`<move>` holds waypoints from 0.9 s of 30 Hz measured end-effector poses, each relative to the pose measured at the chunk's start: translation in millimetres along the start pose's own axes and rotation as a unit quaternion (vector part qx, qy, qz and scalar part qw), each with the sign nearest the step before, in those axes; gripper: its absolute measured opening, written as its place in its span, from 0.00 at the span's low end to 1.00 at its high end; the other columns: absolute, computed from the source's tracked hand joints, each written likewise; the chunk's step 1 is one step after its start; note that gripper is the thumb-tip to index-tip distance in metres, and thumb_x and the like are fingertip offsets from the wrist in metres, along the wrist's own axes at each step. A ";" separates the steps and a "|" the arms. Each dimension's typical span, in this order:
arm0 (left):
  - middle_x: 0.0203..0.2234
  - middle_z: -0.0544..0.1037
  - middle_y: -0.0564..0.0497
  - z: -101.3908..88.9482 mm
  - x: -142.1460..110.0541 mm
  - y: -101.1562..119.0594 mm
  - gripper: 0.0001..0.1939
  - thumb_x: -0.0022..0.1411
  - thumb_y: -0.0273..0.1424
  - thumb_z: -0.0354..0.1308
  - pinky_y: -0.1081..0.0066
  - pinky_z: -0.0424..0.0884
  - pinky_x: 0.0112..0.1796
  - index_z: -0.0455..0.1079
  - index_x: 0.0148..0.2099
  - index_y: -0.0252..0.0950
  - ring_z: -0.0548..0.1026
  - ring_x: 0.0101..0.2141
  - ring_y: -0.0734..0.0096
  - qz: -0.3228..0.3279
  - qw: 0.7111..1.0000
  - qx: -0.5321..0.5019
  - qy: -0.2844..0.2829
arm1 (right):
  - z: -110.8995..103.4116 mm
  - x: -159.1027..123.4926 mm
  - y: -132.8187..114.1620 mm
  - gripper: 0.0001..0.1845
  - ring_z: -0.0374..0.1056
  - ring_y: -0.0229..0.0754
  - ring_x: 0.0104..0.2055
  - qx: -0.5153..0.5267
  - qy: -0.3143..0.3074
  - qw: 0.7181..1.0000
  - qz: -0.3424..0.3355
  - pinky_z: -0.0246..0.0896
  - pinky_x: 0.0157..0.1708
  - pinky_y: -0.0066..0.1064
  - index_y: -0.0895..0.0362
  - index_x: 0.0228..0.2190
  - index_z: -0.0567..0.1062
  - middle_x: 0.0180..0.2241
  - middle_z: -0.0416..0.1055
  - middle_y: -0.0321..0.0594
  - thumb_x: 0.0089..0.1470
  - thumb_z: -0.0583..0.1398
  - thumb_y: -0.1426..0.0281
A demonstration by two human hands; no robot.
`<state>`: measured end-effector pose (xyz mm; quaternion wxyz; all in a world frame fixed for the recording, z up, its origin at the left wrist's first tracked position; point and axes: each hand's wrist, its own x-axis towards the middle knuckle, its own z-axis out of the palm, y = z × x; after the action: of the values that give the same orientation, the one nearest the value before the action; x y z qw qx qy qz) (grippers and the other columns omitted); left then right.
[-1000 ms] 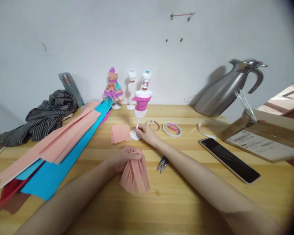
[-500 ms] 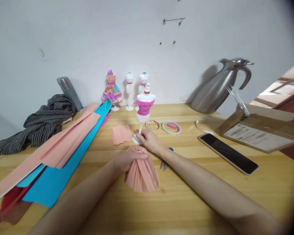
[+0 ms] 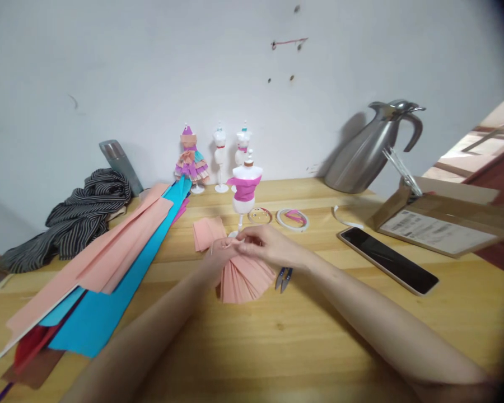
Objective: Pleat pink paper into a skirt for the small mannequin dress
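A pleated sheet of peach crepe paper [image 3: 243, 280] fans downward from my two hands, its gathered top edge pinched between them. My left hand [image 3: 223, 250] grips that edge on the left. On the right, my right hand [image 3: 264, 244] has thumb and fingers closed on the same top edge. Just behind stands a small white mannequin [image 3: 244, 190] with a magenta paper band round its chest; my hands partly cover its base. A flat peach paper piece [image 3: 208, 232] lies left of the base. Thread snips [image 3: 284, 279] rest right of the pleated paper.
Long peach and blue paper sheets [image 3: 121, 246] spread across the left, near a striped cloth [image 3: 79, 212]. Several small mannequins, one in a ruffled dress [image 3: 191, 162], stand by the wall. Wire coils [image 3: 293, 220], a phone [image 3: 387, 259], a cardboard box [image 3: 441, 221] and a steel jug [image 3: 361, 151] are on the right.
My right hand has let go of the mannequin's base and come down to the paper's gathered edge. The pleated paper has lifted a little and fans further right.
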<state>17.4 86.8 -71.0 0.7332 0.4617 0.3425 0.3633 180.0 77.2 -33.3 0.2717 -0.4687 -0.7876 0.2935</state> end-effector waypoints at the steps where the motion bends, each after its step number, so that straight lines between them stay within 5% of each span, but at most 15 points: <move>1: 0.21 0.76 0.51 -0.2 -0.4 2.8 0.14 0.43 0.36 0.70 0.72 0.66 0.32 0.74 0.27 0.30 0.72 0.26 0.72 0.005 1.000 0.012 0.005 | 0.1 -1.9 -5.6 0.12 0.63 0.38 0.27 -0.007 -0.016 1.000 0.002 0.52 0.27 0.28 0.59 0.33 0.76 0.26 0.71 0.36 0.51 0.59 0.63; 5: 0.25 0.79 0.47 2.8 -4.9 10.2 0.15 0.48 0.38 0.68 0.67 0.68 0.37 0.77 0.30 0.29 0.76 0.32 0.63 -0.004 1.000 -0.003 -0.018 | 4.1 -1.4 -7.3 0.13 0.61 0.36 0.26 -0.002 -0.030 1.000 0.007 0.51 0.26 0.26 0.59 0.35 0.77 0.24 0.68 0.33 0.44 0.60 0.73; 8: 0.31 0.80 0.42 7.3 -8.0 12.7 0.19 0.49 0.41 0.66 0.63 0.69 0.43 0.77 0.35 0.28 0.77 0.38 0.57 -0.009 0.997 -0.065 -0.049 | 1.8 4.7 7.1 0.16 0.59 0.36 0.25 0.036 -0.019 0.999 0.021 0.51 0.25 0.26 0.60 0.37 0.77 0.22 0.66 0.32 0.43 0.60 0.72; 13: 0.37 0.80 0.42 12.2 -10.9 16.4 0.21 0.49 0.39 0.67 0.62 0.68 0.45 0.75 0.42 0.30 0.75 0.43 0.53 0.008 0.991 -0.087 -0.097 | -11.4 10.7 21.1 0.04 0.53 0.33 0.22 0.033 0.015 0.999 0.030 0.45 0.22 0.26 0.57 0.21 0.70 0.18 0.58 0.30 0.41 0.60 0.70; 17: 0.37 0.80 0.44 11.2 -13.9 17.8 0.21 0.47 0.34 0.68 0.63 0.69 0.43 0.75 0.44 0.33 0.75 0.44 0.53 -0.008 0.994 -0.071 -0.082 | -26.0 6.1 16.3 0.11 0.51 0.33 0.21 0.033 0.045 0.997 0.046 0.43 0.20 0.26 0.56 0.16 0.60 0.17 0.53 0.29 0.41 0.58 0.70; 22: 0.36 0.80 0.45 0.9 -12.6 14.0 0.21 0.45 0.32 0.69 0.63 0.69 0.42 0.75 0.44 0.33 0.76 0.41 0.55 -0.033 0.995 -0.038 -0.089 | -43.2 -0.5 17.4 0.07 0.54 0.33 0.23 0.078 0.013 0.994 0.075 0.47 0.21 0.25 0.56 0.20 0.62 0.20 0.56 0.30 0.38 0.58 0.72; 27: 0.33 0.80 0.44 -2.4 -8.5 13.3 0.22 0.40 0.31 0.72 0.65 0.71 0.38 0.75 0.39 0.30 0.76 0.34 0.62 -0.015 1.000 0.021 -0.016 | -37.7 1.9 20.6 0.10 0.59 0.36 0.26 0.163 -0.041 0.984 0.054 0.52 0.24 0.26 0.57 0.25 0.68 0.23 0.62 0.32 0.42 0.63 0.66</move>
<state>8.3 84.8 -58.0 0.7336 0.4778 0.3455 0.3379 217.7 94.7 -22.2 0.2952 -0.4475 -0.7135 0.4511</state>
